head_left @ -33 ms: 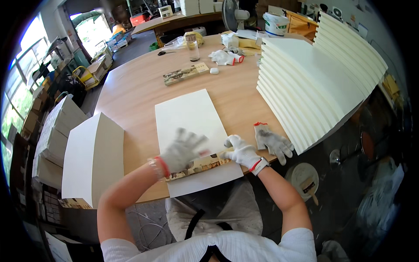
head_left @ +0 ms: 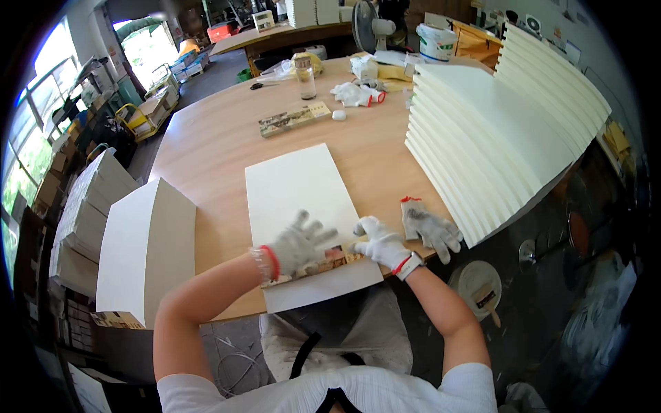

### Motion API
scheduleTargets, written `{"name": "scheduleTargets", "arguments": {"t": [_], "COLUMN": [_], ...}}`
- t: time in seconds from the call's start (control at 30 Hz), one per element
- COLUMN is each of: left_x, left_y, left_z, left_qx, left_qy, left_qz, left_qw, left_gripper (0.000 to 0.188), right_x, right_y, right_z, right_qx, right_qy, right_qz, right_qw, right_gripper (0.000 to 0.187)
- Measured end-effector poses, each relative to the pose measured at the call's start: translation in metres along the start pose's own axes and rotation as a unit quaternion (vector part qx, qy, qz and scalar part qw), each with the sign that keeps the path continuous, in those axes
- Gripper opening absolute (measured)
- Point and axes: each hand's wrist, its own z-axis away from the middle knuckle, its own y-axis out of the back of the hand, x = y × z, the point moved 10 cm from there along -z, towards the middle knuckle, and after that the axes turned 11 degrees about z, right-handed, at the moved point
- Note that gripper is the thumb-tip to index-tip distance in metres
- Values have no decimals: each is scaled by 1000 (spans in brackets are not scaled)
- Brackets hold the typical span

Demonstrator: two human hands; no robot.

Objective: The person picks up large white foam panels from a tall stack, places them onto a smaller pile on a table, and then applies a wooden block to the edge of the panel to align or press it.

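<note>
A large white sheet or board [head_left: 296, 186] lies on the table in front of me, with a printed brown and cream strip [head_left: 323, 265] across its near part. A white flap [head_left: 323, 289] reaches past the table's front edge. My left hand [head_left: 299, 248], in a white knit glove with a red cuff, is over the strip with fingers spread. At the strip's right end, my gloved right hand [head_left: 382, 244] rests with thumb and forefinger apart, touching the board's edge. Whether its fingertips grip the edge is hard to see. A spare grey-white glove [head_left: 430, 227] lies right of it.
White boards are stacked high at the right [head_left: 468, 144]; a folded white stack [head_left: 148, 255] stands left. Farther back lie a printed strip bundle [head_left: 292, 118], a small white case [head_left: 339, 115], a bottle [head_left: 305, 79], scissors [head_left: 261, 86] and gloves [head_left: 354, 95]. A brush [head_left: 487, 301] rests on a bucket [head_left: 475, 286].
My left hand has moved a little to the right along the printed strip, fingers still spread. The right hand stays at the strip's right end, almost unmoved.
</note>
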Motion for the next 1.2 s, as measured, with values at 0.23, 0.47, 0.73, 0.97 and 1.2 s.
{"name": "scheduleTargets", "arguments": {"t": [0.23,0.47,0.73,0.97,1.2], "left_x": [-1,-15,-29,0,-13], "left_y": [7,2,-13,-9,10], "left_z": [-7,-16,-31,-17,-12], "left_qx": [-89,-131,-163,-131,-117], "left_qy": [-43,-35,69,-50,-51], "left_qz": [57,108,235,137,90], "left_qw": [993,985,956,981,988], "left_gripper": [93,95,84,93,105], "right_x": [103,-150,-259,-105,16], "right_y": [94,-37,-109,2,109], "right_z": [45,33,40,54,37], "right_qx": [80,-45,96,80,302], "right_qy": [-165,349,432,359,18], "right_qz": [201,125,105,181,283], "right_qw": [962,928,890,912,910], "right_gripper": [35,30,13,12,39]}}
